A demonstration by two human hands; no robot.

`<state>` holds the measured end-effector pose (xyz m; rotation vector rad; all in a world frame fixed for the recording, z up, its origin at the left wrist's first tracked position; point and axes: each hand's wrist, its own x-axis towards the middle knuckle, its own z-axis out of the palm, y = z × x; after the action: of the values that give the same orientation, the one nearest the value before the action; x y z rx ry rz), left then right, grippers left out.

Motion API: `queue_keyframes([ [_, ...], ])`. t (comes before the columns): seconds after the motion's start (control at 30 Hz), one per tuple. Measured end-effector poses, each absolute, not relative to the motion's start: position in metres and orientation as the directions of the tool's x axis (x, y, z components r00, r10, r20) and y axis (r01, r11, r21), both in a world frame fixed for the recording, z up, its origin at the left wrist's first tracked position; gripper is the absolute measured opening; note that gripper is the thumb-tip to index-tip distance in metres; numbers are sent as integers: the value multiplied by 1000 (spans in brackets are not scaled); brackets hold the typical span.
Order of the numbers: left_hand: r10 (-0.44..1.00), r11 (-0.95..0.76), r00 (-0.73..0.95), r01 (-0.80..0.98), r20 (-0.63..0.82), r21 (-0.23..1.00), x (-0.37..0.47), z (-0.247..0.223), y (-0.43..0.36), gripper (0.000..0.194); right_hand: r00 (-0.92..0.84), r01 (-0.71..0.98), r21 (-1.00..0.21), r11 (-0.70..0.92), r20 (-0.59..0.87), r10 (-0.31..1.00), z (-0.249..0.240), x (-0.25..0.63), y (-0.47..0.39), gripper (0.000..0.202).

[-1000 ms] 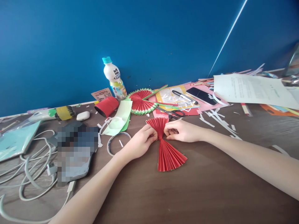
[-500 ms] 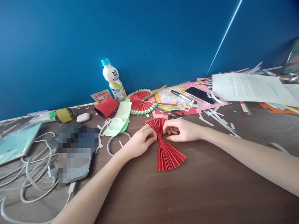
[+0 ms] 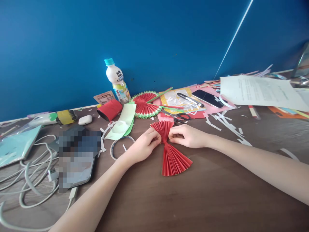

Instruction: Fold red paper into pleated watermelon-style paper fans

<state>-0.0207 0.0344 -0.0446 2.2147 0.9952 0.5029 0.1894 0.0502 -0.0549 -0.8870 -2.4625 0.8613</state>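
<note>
A red paper fan [image 3: 174,161], pleated and pinched at its waist, lies on the table in a bow-tie shape. Its lower half spreads toward me, and its upper half [image 3: 162,128] opens away. My left hand [image 3: 147,145] is closed in a pinch just left of the narrow waist. On the other side, my right hand [image 3: 187,136] is also pinched, its fingertips close to the waist. Whatever lies between the fingers of either hand is too thin or hidden to name. Beyond them rests a round red pleated rosette [image 3: 146,104] with a green and white rim.
Black scissors [image 3: 182,118], a marker [image 3: 190,100] and a phone [image 3: 209,98] lie behind my right hand. A bottle [image 3: 118,80] stands by the blue wall. At left are tangled white cables [image 3: 26,180] and another phone [image 3: 79,174]. Paper scraps [image 3: 229,125] litter the right.
My right hand's fingers have curled closer together beside the waist. My left hand and the red paper fan stay nearly in place; the view has shifted slightly.
</note>
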Motion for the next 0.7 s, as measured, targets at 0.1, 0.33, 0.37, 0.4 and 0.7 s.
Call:
queue_keyframes([
  [0.1, 755, -507, 653, 517, 65, 690, -21, -43, 34, 15, -746, 446, -643, 623, 117, 656, -51, 190, 51, 11],
  [0.33, 730, -534, 680, 510, 63, 675, -21, -43, 34, 15, -777, 449, -612, 651, 93, 623, -47, 192, 52, 13],
  [0.37, 732, -531, 679, 511, 62, 676, -21, -43, 34, 15, -778, 450, -613, 649, 88, 622, -47, 192, 52, 12],
  [0.4, 735, -526, 675, 514, 59, 678, -21, -43, 34, 15, -778, 452, -617, 644, 81, 623, -46, 192, 52, 12],
  [0.7, 769, -521, 624, 483, 141, 704, -20, -48, 32, 13, -748, 458, -670, 585, 66, 661, -51, 192, 52, 8],
])
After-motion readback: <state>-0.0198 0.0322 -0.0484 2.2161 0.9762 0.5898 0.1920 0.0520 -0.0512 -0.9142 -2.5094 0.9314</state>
